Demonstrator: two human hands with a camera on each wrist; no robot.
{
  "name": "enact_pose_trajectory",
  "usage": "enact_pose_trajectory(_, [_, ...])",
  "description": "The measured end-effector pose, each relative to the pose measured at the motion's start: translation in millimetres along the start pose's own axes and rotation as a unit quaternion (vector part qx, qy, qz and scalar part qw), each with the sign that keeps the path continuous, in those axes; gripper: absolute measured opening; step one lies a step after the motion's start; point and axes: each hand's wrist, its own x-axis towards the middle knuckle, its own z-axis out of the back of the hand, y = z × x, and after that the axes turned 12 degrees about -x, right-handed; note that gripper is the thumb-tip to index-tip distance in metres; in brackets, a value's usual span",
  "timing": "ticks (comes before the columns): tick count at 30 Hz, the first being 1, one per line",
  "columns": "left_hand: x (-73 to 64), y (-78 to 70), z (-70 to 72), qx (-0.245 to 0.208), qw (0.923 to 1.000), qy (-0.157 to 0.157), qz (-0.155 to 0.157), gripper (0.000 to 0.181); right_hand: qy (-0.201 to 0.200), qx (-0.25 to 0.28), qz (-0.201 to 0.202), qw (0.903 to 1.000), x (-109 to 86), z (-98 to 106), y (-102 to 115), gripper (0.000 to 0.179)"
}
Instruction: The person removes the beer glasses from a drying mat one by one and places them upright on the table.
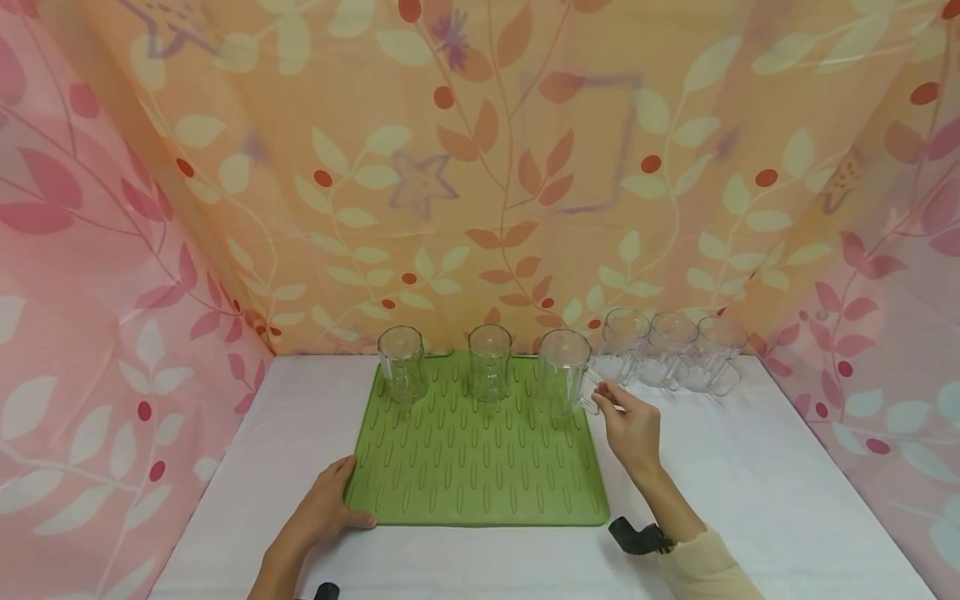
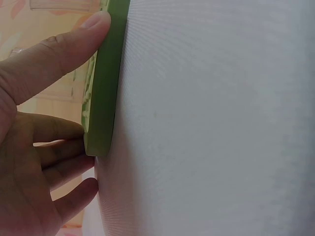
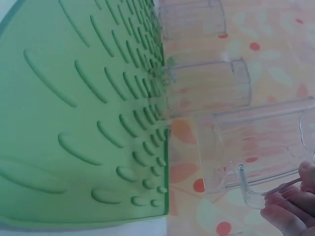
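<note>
A green ribbed mat [image 1: 480, 467] lies on the white table. My left hand [image 1: 324, 504] is at its front left corner, thumb along the front edge and fingertips against the left edge. In the left wrist view, the thumb [image 2: 74, 54] rests on the mat's rim [image 2: 106, 88]. My right hand [image 1: 630, 421] pinches the handle [image 3: 256, 194] of a clear glass mug [image 1: 564, 367] at the mat's back right. In the right wrist view this mug's base hangs a little above the mat. Two more mugs [image 1: 403, 367] [image 1: 490, 365] stand upright on the mat's back part.
Three clear glass mugs [image 1: 626, 342] [image 1: 670, 350] [image 1: 716, 354] stand close together on the table [image 1: 720, 467] at the back right. Flower-patterned cloth [image 1: 480, 208] rises behind and at both sides. A black wrist mount [image 1: 637, 536] is beside the right wrist.
</note>
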Motion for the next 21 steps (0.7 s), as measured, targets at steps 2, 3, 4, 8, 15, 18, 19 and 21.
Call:
enact_pose_trajectory(2, [0.6,-0.1,-0.1,0.0,1.0,0.001,0.003,0.117,0.006,0.007,0.003,1.0,-0.6,3,5,0.017])
enact_pose_trajectory(3, [0.7,-0.2,-0.2,0.0,1.0,0.001,0.004,0.117,0.009,0.013,0.006,0.9999,-0.7,5,7,0.018])
enact_pose_trajectory(4, [0.7,0.0,-0.3,0.002,1.0,0.001,0.004,0.117,0.011,0.021,0.007,0.9997,-1.1,6,10,0.018])
enact_pose_trajectory(8, [0.4,0.6,-0.4,0.001,1.0,-0.001,0.003,0.117,0.017,0.033,0.017,0.9992,-3.1,12,22,0.025])
enact_pose_trajectory(15, [0.5,0.6,0.2,0.001,1.0,0.0,-0.002,0.117,0.042,0.047,0.023,0.9977,-11.1,16,34,0.023])
enact_pose_trajectory(18, [0.7,0.1,0.2,0.001,1.0,0.001,0.0,0.117,0.05,0.055,0.028,0.9969,-16.0,16,37,0.024])
enact_pose_trajectory(19, [0.5,-0.3,0.3,0.0,1.0,0.002,0.0,0.116,0.052,0.057,0.029,0.9966,-17.7,16,38,0.024])
enact_pose_trajectory(21, [0.0,-1.0,0.3,-0.002,1.0,0.003,0.001,0.116,0.055,0.061,0.03,0.9962,-20.6,16,41,0.024])
